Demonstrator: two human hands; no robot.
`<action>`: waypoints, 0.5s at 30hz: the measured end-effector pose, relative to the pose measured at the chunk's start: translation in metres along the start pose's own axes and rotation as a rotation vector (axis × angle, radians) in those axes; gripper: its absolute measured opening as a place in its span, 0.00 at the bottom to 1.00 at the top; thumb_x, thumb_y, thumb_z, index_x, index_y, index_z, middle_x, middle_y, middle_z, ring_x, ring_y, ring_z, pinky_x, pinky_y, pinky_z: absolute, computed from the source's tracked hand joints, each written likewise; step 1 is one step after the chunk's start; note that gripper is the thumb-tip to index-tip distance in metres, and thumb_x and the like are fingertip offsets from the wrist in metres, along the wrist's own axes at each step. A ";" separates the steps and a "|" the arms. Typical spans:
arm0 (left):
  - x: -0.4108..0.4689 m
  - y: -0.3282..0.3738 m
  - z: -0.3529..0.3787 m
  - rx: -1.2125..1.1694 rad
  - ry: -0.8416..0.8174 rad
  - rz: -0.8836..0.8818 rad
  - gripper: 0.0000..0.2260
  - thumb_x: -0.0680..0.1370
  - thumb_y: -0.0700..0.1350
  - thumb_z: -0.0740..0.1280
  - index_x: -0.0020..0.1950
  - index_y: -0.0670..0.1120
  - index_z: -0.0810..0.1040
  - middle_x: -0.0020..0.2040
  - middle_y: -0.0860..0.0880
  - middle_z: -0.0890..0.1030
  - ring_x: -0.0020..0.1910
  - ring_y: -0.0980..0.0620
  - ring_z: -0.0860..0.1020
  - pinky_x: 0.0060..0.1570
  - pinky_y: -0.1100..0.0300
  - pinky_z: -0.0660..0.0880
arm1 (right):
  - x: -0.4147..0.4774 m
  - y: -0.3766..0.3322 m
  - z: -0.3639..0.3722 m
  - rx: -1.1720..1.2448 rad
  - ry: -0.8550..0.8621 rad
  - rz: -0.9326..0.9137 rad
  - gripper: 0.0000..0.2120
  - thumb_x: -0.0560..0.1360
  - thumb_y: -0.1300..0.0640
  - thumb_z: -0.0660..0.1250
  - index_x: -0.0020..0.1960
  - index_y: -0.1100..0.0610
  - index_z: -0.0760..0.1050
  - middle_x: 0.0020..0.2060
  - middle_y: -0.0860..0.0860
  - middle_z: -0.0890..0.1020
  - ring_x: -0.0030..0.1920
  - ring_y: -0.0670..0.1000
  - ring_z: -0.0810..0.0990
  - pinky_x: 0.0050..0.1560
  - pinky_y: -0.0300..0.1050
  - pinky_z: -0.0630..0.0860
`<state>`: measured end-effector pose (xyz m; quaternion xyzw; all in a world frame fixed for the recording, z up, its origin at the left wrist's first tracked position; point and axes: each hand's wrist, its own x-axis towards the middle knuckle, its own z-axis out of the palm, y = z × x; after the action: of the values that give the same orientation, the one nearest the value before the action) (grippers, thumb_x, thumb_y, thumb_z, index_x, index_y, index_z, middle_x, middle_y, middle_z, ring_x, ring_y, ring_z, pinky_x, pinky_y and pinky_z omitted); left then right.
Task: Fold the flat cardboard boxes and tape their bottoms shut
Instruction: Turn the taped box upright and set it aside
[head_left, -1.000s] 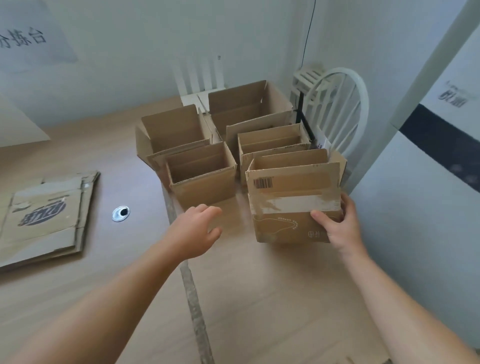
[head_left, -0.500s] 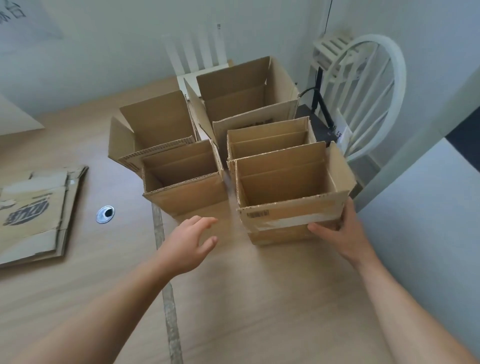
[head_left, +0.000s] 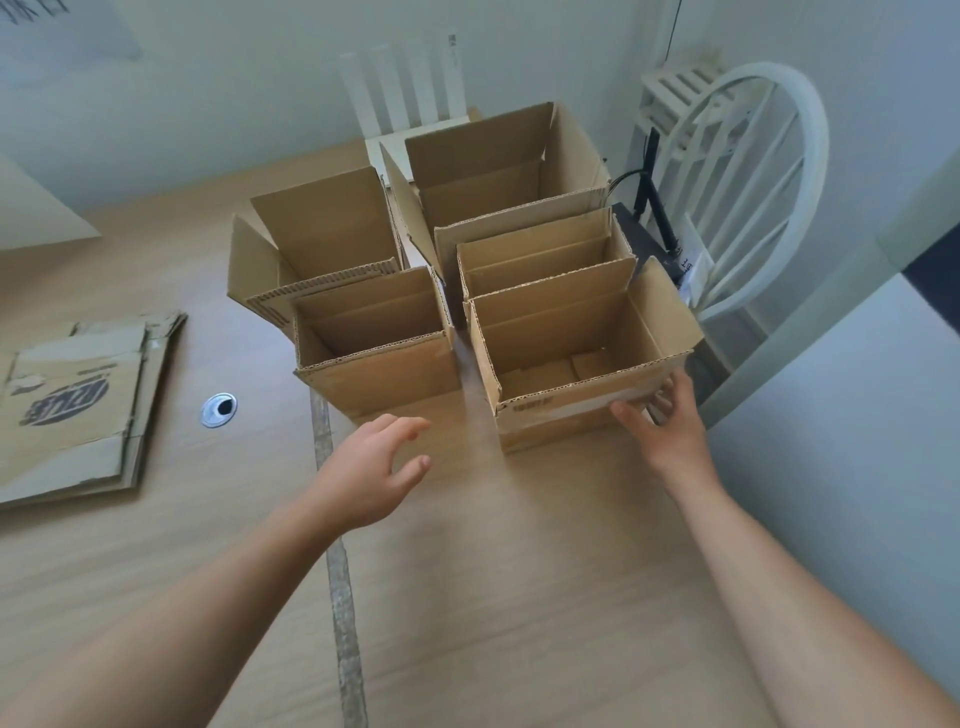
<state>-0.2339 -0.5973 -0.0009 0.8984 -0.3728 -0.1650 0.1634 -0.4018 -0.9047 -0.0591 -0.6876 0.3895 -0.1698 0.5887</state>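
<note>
Box (head_left: 550, 421) at the near right stands open-topped on the table (head_left: 519, 571) among four others. Right hand (head_left: 670, 436) touches its front right corner, thumb and fingers fairly straight, not clenched. Left hand (head_left: 369, 467) hovers slack and empty before the left front box (head_left: 384, 384); flat cardboard (head_left: 78, 405) lies well to the left.

The front box (head_left: 550, 415), tilted before, now stands upright, the right hand (head_left: 670, 436) loosened.

5 brown boxes (head_left: 379, 384) sit on a pale wood-grain table (head_left: 519, 571); the flat cardboard (head_left: 67, 415) carries dark print; the chair (head_left: 810, 130) is white.
</note>
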 end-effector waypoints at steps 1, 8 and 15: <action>-0.003 0.000 0.000 -0.006 0.003 -0.003 0.20 0.80 0.55 0.64 0.71 0.52 0.72 0.61 0.53 0.76 0.61 0.54 0.74 0.57 0.61 0.69 | -0.005 -0.001 0.000 -0.024 0.038 0.001 0.39 0.72 0.50 0.76 0.77 0.44 0.60 0.71 0.47 0.72 0.69 0.50 0.71 0.69 0.53 0.70; -0.040 0.001 -0.009 -0.001 0.028 -0.001 0.20 0.80 0.54 0.63 0.72 0.52 0.70 0.64 0.53 0.76 0.61 0.54 0.74 0.58 0.60 0.70 | -0.074 -0.007 0.016 -0.335 0.204 0.017 0.22 0.79 0.46 0.66 0.68 0.55 0.72 0.63 0.53 0.75 0.61 0.55 0.76 0.56 0.47 0.71; -0.124 -0.022 -0.044 0.041 0.106 -0.032 0.20 0.80 0.53 0.63 0.72 0.53 0.70 0.66 0.53 0.74 0.63 0.50 0.74 0.60 0.51 0.73 | -0.182 -0.046 0.074 -0.724 -0.001 -0.296 0.10 0.80 0.47 0.61 0.54 0.53 0.75 0.52 0.50 0.77 0.54 0.54 0.75 0.52 0.51 0.75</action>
<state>-0.2848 -0.4851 0.0512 0.9149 -0.3524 -0.1122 0.1620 -0.4510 -0.7203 0.0069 -0.8997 0.3206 -0.1043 0.2772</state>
